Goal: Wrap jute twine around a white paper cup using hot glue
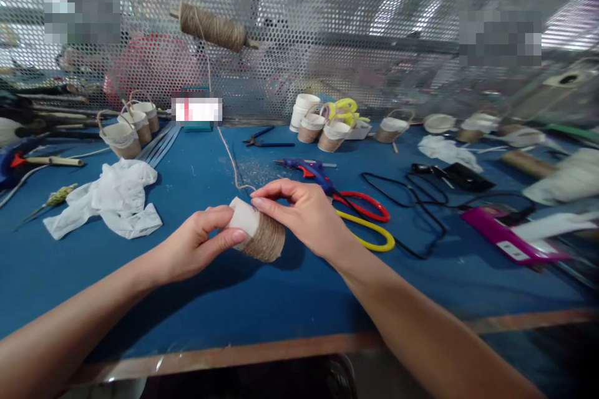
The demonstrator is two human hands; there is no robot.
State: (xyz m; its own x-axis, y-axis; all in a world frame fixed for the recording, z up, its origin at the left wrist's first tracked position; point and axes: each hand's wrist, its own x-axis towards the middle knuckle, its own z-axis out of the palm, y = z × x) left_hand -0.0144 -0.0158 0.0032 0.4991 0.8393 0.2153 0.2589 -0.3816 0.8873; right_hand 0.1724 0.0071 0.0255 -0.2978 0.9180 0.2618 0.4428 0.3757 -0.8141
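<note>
A small white paper cup (244,217) lies tilted above the table, its lower part wrapped in rows of brown twine (267,238). My left hand (199,240) grips the cup by its white end, thumb on the near side. At the far side of the wrapping, my right hand (292,209) pinches the twine strand between thumb and forefinger. That strand (230,156) runs back across the table and up to a twine spool (213,28) hung on the perforated metal screen. Behind my right hand lie a blue glue gun (306,168) and scissors with a red and a yellow handle loop (374,240).
Finished-looking twine-wrapped cups with handles stand at the back left (122,139) and back middle (333,136). Blue-handled pliers (266,142) lie between them. White cloth (116,199) is at left; a black cable (433,234) and magenta packet (508,240) are at right.
</note>
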